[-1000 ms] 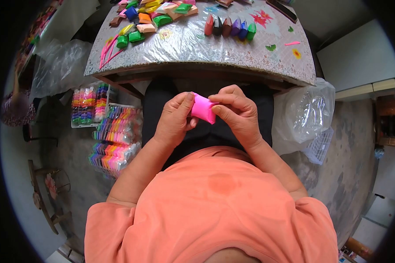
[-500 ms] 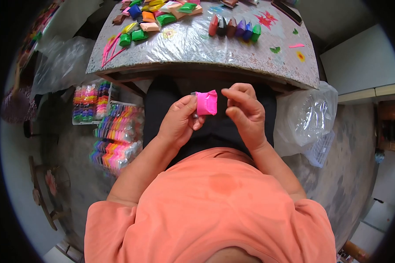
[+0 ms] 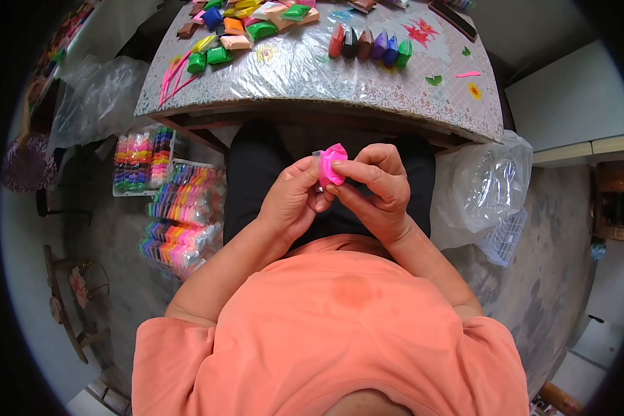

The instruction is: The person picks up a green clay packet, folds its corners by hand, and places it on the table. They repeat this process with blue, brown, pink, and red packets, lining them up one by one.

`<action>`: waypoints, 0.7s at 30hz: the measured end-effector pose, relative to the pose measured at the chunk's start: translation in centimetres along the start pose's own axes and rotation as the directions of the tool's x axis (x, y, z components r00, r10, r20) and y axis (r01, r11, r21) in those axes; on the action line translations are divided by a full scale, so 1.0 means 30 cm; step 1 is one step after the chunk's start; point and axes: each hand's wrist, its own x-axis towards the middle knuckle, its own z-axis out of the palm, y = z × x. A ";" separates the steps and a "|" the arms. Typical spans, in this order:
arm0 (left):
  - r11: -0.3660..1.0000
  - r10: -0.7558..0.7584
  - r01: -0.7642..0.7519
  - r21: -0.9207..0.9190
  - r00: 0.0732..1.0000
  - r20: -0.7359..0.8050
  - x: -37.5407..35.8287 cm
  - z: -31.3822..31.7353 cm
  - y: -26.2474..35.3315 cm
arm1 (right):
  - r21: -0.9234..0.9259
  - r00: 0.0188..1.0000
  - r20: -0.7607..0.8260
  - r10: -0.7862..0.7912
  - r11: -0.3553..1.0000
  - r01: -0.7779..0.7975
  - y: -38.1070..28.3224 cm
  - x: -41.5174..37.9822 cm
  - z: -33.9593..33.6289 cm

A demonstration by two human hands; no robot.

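A small bright pink packet point(image 3: 333, 165) is held between both hands above the lap. My left hand point(image 3: 295, 195) pinches its left side, where a clear bit of wrapper shows. The thumb and fingers of my right hand point(image 3: 376, 182) are closed on its right side. On the table ahead, colourful packets point(image 3: 262, 30) lie in a loose pile at the left. A row of upright packets point(image 3: 379, 46), from red to green, stands nearer the middle. Pink strips point(image 3: 177, 80) rest near the left table edge.
The table point(image 3: 284, 82) has a flowered cover under clear plastic. Packs of coloured packets point(image 3: 180, 208) lie on the floor at left. A clear plastic bag point(image 3: 492, 184) and a white basket point(image 3: 506, 239) are at right. A dark phone point(image 3: 454, 19) lies at the table's back right.
My right hand has moved left and closed on the pink packet, which it did not touch before. The packet now looks turned and narrower.
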 end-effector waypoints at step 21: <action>0.998 0.015 -0.014 0.069 1.000 -0.007 0.001 0.009 -0.008 | 0.284 0.966 0.033 0.255 0.925 -0.253 -0.006 0.031 -0.026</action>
